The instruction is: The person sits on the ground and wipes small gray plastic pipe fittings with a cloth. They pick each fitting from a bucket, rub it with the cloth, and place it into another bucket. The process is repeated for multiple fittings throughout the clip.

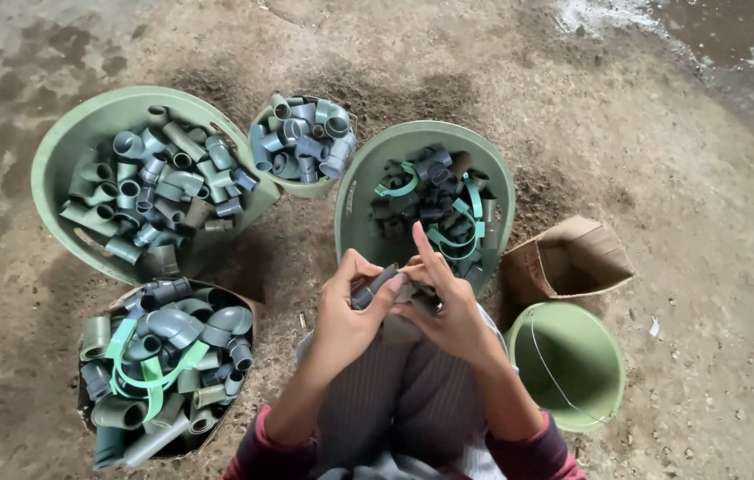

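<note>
Sitting between both hands, above the lap, is a small dark grey plastic pipe piece [375, 286]. Its long side slants up to the right. The left hand [348, 313] curls shut around it. The right hand [450, 307] pinches its other end, one finger sticking up. Just past them stands a green plastic tub [361, 191] of grey fittings.

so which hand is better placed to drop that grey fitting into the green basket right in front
Probably the left hand: it grips the grey fitting, with the green basket rim just beyond its knuckles. The right hand only pinches at the fitting's end.
</note>
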